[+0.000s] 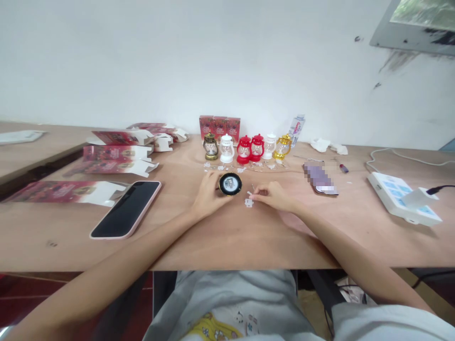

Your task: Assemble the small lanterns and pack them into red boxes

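Observation:
My left hand [209, 196] is closed round a small lantern [230, 183], tipped so that its round underside faces me. That underside has a black and gold rim with a pale disc inside. To the right of it, the fingertips of my right hand [273, 195] pinch a small white piece [249, 202] just above the table. Its exact kind is too small to tell. Behind my hands stands a row of small lanterns: a bronze one [211, 147], a white one [226, 149], a red one [243, 150], a gold one [282, 147] and others between.
Small white parts [241, 169] lie before the lantern row. Red boxes [220, 126] stand at the wall, and flattened red boxes [117, 160] lie left. A pink-edged phone [126, 210], another phone [321, 177] and a white power strip [403, 198] with a plugged cable flank my arms.

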`<state>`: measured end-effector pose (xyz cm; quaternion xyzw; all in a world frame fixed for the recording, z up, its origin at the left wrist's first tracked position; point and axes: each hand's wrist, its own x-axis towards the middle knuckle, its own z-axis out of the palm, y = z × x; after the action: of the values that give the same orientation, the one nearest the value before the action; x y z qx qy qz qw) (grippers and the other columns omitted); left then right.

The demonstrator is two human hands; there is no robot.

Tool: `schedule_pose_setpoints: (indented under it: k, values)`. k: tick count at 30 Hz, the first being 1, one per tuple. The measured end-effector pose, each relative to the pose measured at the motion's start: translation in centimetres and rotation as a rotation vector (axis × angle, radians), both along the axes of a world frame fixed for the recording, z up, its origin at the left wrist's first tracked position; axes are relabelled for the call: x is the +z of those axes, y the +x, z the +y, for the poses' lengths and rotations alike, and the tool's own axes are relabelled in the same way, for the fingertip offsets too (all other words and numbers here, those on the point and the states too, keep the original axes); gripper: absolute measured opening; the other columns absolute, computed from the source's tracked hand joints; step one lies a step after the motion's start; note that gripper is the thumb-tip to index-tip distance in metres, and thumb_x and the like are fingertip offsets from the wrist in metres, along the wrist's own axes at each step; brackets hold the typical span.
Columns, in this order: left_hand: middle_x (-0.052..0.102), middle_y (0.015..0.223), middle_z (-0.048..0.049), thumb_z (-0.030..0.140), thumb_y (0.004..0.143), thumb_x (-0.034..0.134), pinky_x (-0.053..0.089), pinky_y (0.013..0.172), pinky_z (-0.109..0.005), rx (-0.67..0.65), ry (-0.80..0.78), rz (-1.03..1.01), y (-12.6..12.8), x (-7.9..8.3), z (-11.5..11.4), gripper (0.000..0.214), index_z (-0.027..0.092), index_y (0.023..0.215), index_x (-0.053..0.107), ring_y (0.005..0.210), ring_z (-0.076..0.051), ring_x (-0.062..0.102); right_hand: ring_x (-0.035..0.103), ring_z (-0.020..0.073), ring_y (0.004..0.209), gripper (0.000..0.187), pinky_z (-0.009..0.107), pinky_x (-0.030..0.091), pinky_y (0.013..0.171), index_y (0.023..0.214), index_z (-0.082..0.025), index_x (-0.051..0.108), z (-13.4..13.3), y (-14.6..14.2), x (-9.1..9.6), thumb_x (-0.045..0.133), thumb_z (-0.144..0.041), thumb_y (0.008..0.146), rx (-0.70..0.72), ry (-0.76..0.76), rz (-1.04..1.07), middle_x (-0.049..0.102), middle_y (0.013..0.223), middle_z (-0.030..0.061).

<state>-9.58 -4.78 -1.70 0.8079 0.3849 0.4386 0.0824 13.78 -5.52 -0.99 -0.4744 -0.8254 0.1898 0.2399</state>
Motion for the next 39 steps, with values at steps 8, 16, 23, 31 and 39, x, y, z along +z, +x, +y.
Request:
schedule_pose_setpoints:
  k: [8,16,23,31,39]
  values:
    - [0.061,0.117,-0.01,0.031,0.072,0.072,0.05,0.088,-0.041,-0.079,-0.004,-0.044,-0.1,-0.5,0.3,0.055,0.02,0.118,0.044,0.106,-0.024,0.06,0.06,0.0134,0.071,0.021,0.025,0.044,0.066,0.087,-0.018,0.071,-0.3,-0.2,0.2,0.075,-0.028,0.069,0.13,-0.002,-0.012,0.069,0.083,0.0028]
    - [0.06,0.119,-0.0095,0.027,0.078,0.066,0.051,0.09,-0.037,-0.131,0.105,-0.03,-0.2,-0.5,0.0,0.049,0.021,0.12,0.043,0.11,-0.022,0.06,0.061,0.0131,0.066,0.011,0.026,0.046,0.065,0.081,-0.016,0.069,-0.5,-0.8,-0.2,0.072,-0.023,0.073,0.088,-0.041,0.029,0.069,0.076,0.0026]
    - [0.063,0.113,-0.0079,0.026,0.077,0.066,0.05,0.091,-0.037,-0.101,0.15,0.018,-0.3,-0.6,0.1,0.044,0.021,0.116,0.045,0.106,-0.022,0.061,0.066,0.0163,0.075,0.02,0.03,0.049,0.072,0.083,-0.017,0.068,-0.7,-1.0,-0.2,0.065,-0.036,0.078,0.001,-0.163,0.383,0.073,0.082,0.0044]
    - [0.065,0.107,-0.0064,0.023,0.076,0.065,0.05,0.086,-0.036,-0.127,0.228,0.032,-0.2,-0.5,0.2,0.034,0.021,0.107,0.051,0.101,-0.021,0.062,0.062,0.0137,0.069,0.031,0.027,0.046,0.064,0.098,-0.019,0.061,-0.6,-1.2,-0.3,0.07,-0.038,0.075,0.031,-0.122,0.67,0.07,0.076,0.0016]
    - [0.066,0.107,-0.0071,0.023,0.075,0.066,0.051,0.083,-0.037,-0.09,0.225,0.055,-0.2,-0.7,0.2,0.034,0.02,0.104,0.05,0.097,-0.022,0.064,0.063,0.0134,0.074,0.018,0.028,0.051,0.067,0.085,-0.023,0.067,-1.7,-2.1,-0.2,0.069,-0.038,0.077,-0.002,0.015,0.823,0.071,0.085,0.0014]
